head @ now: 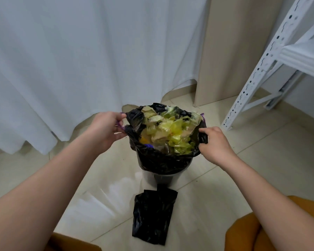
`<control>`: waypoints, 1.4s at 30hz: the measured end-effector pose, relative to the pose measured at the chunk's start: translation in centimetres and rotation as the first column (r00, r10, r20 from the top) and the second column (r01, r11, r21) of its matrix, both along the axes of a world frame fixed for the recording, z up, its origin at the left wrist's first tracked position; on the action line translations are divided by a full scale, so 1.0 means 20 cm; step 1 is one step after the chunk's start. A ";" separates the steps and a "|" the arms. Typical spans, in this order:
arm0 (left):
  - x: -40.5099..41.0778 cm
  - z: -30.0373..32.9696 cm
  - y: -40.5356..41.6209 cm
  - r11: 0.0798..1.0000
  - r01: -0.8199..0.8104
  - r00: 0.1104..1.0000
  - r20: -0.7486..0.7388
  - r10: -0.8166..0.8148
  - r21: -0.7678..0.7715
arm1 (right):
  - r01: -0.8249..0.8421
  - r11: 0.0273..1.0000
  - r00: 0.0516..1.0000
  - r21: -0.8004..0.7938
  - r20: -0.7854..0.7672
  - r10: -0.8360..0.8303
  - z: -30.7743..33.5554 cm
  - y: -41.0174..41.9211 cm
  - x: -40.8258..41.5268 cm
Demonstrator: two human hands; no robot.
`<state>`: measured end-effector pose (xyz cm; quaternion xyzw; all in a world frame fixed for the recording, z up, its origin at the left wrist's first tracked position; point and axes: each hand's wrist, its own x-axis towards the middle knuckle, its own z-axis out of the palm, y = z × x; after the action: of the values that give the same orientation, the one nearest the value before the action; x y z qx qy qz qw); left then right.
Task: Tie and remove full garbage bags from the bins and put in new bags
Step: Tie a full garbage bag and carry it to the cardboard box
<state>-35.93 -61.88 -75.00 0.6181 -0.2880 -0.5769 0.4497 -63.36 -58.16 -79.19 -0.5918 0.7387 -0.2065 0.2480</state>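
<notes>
While the small round dark bin [163, 176] stands on the pale tiled floor [225, 178], the full black plastic garbage bag [158, 160] lining it brims with yellow-green wrappers [170, 131]. The left hand [105, 129] pinches the bag's rim by its purple drawstring on the bin's left; the right hand [216, 144] grips the rim opposite. A folded black plastic bag [152, 216] lies on the floor just in front of the bin.
</notes>
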 end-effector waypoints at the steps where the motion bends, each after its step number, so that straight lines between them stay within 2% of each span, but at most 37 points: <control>1: -0.02 0.01 0.00 1.000 0.002 1.000 0.023 -0.001 -0.028 | 0.019 1.000 1.000 -0.001 0.011 -0.019 0.01 -0.01 0.00; 6: -0.13 0.03 -0.04 0.980 0.030 0.949 0.314 0.034 -0.197 | 0.185 0.982 0.960 -0.044 0.220 -0.171 0.04 -0.06 -0.01; 8: -0.16 0.05 -0.04 0.973 0.041 0.941 0.337 0.039 -0.226 | 0.220 0.973 0.918 -0.062 0.352 -0.185 0.03 -0.09 -0.02; 10: -0.19 0.06 -0.03 0.969 0.081 0.945 0.327 0.000 -0.235 | 0.269 0.961 0.883 -0.068 0.417 -0.218 0.02 -0.13 -0.03; 19: -0.21 0.01 -0.07 0.956 0.166 0.935 0.348 -0.074 -0.241 | 0.242 0.960 0.960 -0.138 0.177 -0.217 0.01 -0.33 -0.10; 23: -0.26 0.00 -0.09 0.938 0.228 0.927 0.352 -0.128 -0.260 | 0.206 0.948 0.965 -0.242 0.211 -0.156 0.07 -0.38 -0.12; 26: -0.31 0.03 -0.09 0.901 0.258 0.923 0.364 -0.123 -0.348 | 0.147 0.928 0.977 -0.342 0.198 -0.081 0.13 -0.37 -0.10; 28: -0.34 0.07 -0.09 0.845 0.236 0.942 0.325 -0.079 -0.479 | 0.120 0.885 0.978 -0.449 0.205 -0.029 0.19 -0.36 -0.06; 30: -0.36 0.14 -0.09 0.771 0.201 0.968 0.242 -0.063 -0.604 | 0.126 0.810 0.958 -0.573 0.282 0.050 0.27 -0.34 -0.02; 32: -0.36 0.18 -0.09 0.722 0.190 0.979 0.183 -0.089 -0.665 | 0.153 0.741 0.915 -0.654 0.377 0.144 0.35 -0.33 0.02; 34: -0.37 0.17 -0.08 0.725 0.231 0.969 0.220 -0.112 -0.648 | 0.144 0.731 0.887 -0.667 0.415 0.203 0.39 -0.33 0.06; 37: -0.39 0.13 -0.07 0.769 0.307 0.939 0.311 -0.148 -0.560 | 0.084 0.776 0.869 -0.625 0.427 0.249 0.38 -0.31 0.12; 42: -0.44 0.08 -0.09 0.740 0.392 0.908 0.357 -0.217 -0.547 | 0.012 0.761 0.789 -0.649 0.473 0.391 0.40 -0.30 0.16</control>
<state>-44.64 -63.71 -73.41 0.4572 -0.6140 -0.4298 0.4787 -60.14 -64.16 -71.18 -0.6221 0.4479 -0.5808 0.2740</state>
